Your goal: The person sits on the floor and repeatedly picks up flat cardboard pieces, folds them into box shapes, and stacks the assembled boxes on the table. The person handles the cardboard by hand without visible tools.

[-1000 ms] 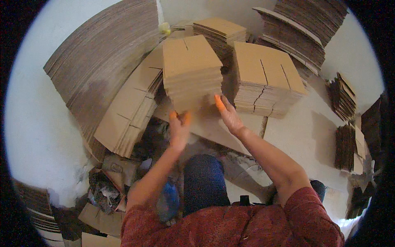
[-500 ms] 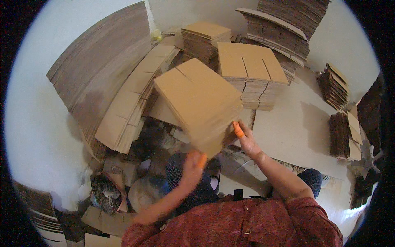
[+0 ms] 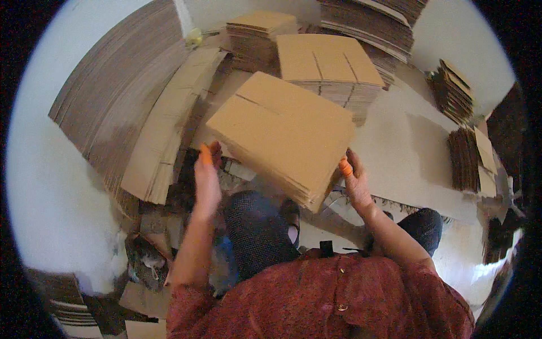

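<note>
In front of me is a stack of flat brown cardboard sheets (image 3: 285, 130), its top sheet slit near the far left side. My right hand (image 3: 357, 179) is at the stack's right edge, thumb along the side and the other fingers partly hidden. Just off the left corner is my left hand (image 3: 208, 178), slightly blurred, its thumb up and fingers apart. Both thumbs wear orange covers. What bears the stack from below is hidden.
Behind it stands a taller pile of slit cardboard (image 3: 333, 59), with another pile (image 3: 259, 28) to its left. Long cardboard sheets (image 3: 164, 133) lean along the left wall. Smaller bundles (image 3: 464, 161) stand at the right. A large flat sheet (image 3: 395, 141) covers the floor there.
The cardboard stack has turned, its near corner swinging right. My left hand has left that near corner and moved left and up to the left corner. The right hand remains at the right edge.
</note>
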A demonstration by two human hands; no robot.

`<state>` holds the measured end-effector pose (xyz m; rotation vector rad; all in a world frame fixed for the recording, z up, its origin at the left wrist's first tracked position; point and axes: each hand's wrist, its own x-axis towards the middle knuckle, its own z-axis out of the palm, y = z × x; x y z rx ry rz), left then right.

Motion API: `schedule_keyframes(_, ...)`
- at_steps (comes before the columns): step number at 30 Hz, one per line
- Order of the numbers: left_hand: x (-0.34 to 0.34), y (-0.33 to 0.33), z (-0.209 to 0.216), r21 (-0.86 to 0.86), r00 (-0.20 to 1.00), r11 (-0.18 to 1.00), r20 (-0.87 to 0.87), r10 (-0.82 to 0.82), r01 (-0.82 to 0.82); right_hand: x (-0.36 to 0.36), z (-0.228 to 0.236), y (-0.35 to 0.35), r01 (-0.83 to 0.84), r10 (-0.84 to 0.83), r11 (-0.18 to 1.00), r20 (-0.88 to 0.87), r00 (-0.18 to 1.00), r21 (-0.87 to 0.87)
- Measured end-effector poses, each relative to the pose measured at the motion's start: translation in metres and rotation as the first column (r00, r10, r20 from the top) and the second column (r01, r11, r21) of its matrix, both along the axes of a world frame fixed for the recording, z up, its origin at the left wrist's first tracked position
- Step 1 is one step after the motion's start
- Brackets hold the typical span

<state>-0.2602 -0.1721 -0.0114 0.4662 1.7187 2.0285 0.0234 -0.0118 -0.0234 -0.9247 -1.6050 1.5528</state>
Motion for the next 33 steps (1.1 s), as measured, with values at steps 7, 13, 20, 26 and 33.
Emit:
schedule_keyframes(7, -0.027, 0.049, -0.010, -0.050, 0.889, 0.936, 0.335, -0.313, 0.349, 0.011, -0.008, -0.023, 0.062, -0.056, 0.990, 0.050, 0.997, -0.126)
schedule_keyframes(13, 0.019, 0.039, -0.060, 0.160, 0.797, 0.845, 0.281, -0.535, 0.511, 0.036, 0.009, -0.030, -0.033, 0.038, 0.968, 0.015, 0.999, -0.249)
schedule_keyframes(20, 0.162, 0.025, -0.051, 0.101, 0.826, 0.835, 0.118, -0.551, 0.542, 0.127, -0.046, 0.029, 0.084, -0.069, 0.984, 0.101, 0.992, -0.160)
schedule_keyframes(26, 0.236, 0.061, -0.091, 0.147, 0.837, 0.835, 0.061, -0.543, 0.531, 0.198, -0.047, 0.089, 0.085, -0.094, 0.994, 0.146, 0.985, 0.067)
schedule_keyframes(33, 0.302, 0.176, -0.032, 0.247, 0.738, 0.806, 0.324, -0.592, 0.538, 0.216, -0.038, 0.210, 0.325, -0.301, 0.942, -0.218, 0.928, 0.081)
